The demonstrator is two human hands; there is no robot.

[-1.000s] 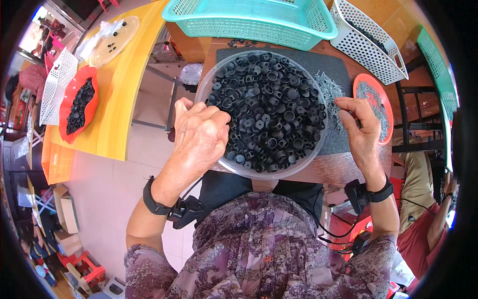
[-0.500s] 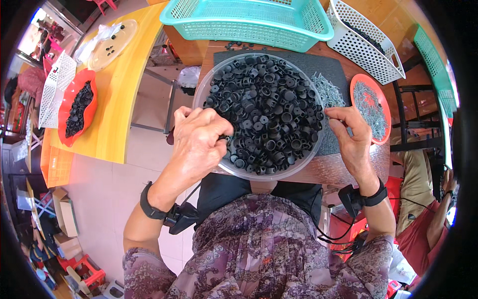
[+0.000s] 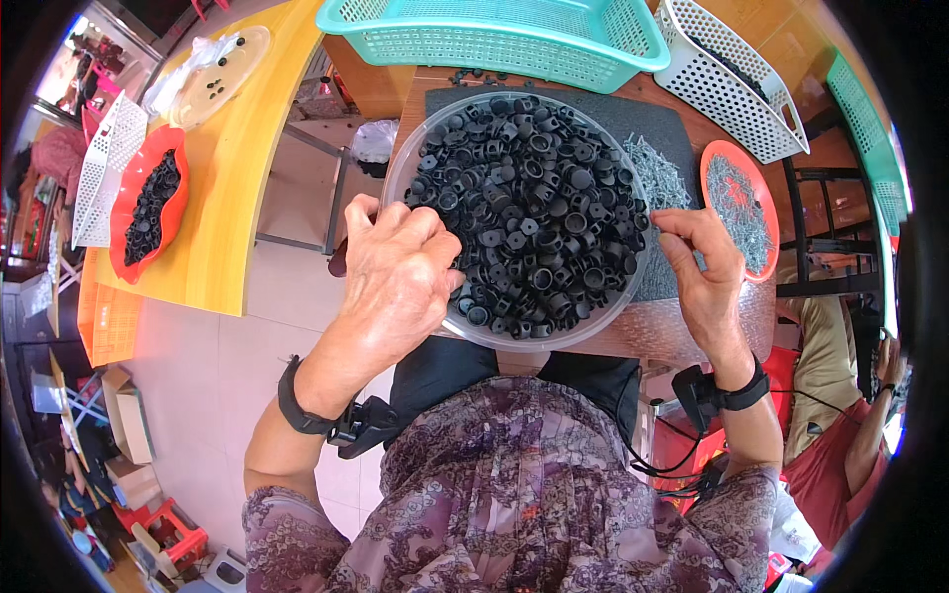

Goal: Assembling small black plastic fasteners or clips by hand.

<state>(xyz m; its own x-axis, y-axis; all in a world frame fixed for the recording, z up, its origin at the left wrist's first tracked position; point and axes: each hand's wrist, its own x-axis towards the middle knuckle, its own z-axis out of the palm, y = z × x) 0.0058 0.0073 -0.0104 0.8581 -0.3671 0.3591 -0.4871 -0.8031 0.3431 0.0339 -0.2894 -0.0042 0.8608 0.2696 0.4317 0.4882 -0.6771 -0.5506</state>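
Note:
A round clear plastic tub [image 3: 396,178] stands before me, heaped with small black plastic caps [image 3: 529,227]. Over its left rim is my left hand [image 3: 400,277], closed, back of the hand upward; whatever its fingertips hold is hidden. My right hand [image 3: 707,272] is at the right rim, thumb and index finger drawn together in a pinch. Anything between them is too small to name. Just beyond that hand, loose silver screws [image 3: 657,178] lie on a dark grey mat [image 3: 652,114]. More screws fill an orange-red plate [image 3: 772,222] to the right.
Behind the tub sits a turquoise basket [image 3: 484,54], with a white perforated basket [image 3: 727,99] beside it. On the yellow table [image 3: 222,208] at left are a red scalloped bowl [image 3: 127,212] of black parts and a clear lid [image 3: 247,64]. Another person's arm [image 3: 870,440] shows at far right.
My left hand has rolled slightly, and the dark bit at its fingertips is now hidden. My right hand keeps its pinch at the rim. The whole view has shifted slightly.

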